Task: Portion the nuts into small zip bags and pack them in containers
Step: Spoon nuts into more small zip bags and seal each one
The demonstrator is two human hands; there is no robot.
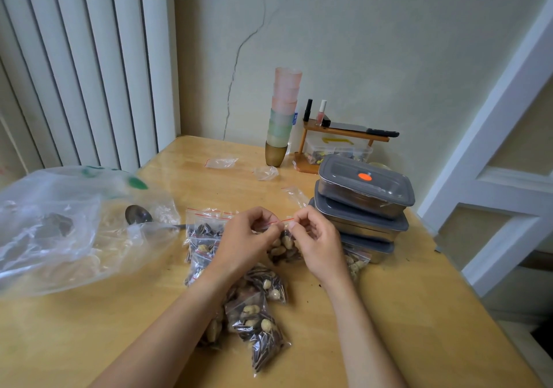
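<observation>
Both hands pinch the red-striped top of one small clear zip bag [284, 245] of pale nuts and dark seeds, held just above the glossy wooden table [389, 313]. Left hand [244, 242] grasps the strip's left end, right hand [317, 239] its right end, fingers curled. Filled bags [258, 325], crinkly and lumpy, are heaped on the table below and left of the held bag. Right of the held bag: three stacked rectangular steel containers [363, 205] with grey lids, top lid with orange dot. Left of it: metal spoon [139, 214] by a big crumpled clear plastic bag [59, 226]. Behind it: flat empty zip bags [221, 162].
</observation>
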